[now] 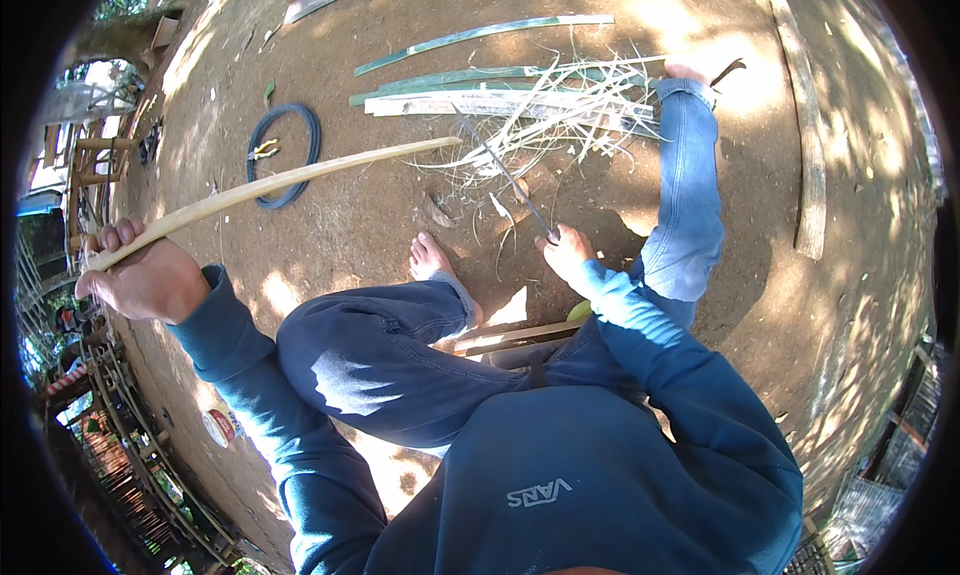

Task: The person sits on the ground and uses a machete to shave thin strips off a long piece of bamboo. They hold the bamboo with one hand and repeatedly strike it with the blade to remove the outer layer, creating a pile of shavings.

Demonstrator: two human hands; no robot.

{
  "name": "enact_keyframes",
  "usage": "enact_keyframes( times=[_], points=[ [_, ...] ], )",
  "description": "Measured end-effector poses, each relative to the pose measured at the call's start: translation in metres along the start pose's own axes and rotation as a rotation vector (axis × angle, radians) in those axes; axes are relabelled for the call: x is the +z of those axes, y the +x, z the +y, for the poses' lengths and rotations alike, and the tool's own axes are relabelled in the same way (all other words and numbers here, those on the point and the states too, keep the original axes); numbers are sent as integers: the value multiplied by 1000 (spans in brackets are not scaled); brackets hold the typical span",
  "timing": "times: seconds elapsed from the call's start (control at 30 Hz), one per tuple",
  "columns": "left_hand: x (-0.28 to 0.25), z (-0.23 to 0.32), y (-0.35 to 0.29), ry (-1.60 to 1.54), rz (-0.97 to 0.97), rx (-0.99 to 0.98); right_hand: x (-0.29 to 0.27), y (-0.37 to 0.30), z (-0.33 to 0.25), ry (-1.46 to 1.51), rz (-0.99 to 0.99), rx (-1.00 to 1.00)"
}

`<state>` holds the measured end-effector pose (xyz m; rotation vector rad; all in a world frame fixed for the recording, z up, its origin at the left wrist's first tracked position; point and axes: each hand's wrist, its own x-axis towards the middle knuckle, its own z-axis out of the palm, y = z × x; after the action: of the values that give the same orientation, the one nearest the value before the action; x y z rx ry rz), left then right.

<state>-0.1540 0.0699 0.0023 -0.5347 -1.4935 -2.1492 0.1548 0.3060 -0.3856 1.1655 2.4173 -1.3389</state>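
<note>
The left hand, at the left of the frame, is wrapped round one end of a long pale strip that reaches the upper middle. Well apart, the right hand grips a knife. The messy shavings suggest lots of scraping is done; the green strip up top looks unscraped, so some seems left.

A dark blue top with long, plain sleeves bears a small pale print on its front, and it is worn with blue jeans that look lighter in the sun and end in stitched hems above bare feet.
</note>
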Motion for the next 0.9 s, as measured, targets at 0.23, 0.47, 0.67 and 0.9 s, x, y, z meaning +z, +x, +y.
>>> enact_keyframes(
  times=[0.23, 0.47, 0.67, 0.9],
  points=[
    [12, -10, -11, -28, -59, -70, 8, -17, -12, 58, 20, -245],
    [-27, -7, -22, -64, -116, -22, -11, -19, -70, -49, -231, -167],
    [-50, -10, -16, -90, -97, -22, 14, 20, -24, -16, -67, -49],
    [-49, -10, -13, -113, -84, -32, 16, 22, -14, 33, -65, 29]
  ],
)
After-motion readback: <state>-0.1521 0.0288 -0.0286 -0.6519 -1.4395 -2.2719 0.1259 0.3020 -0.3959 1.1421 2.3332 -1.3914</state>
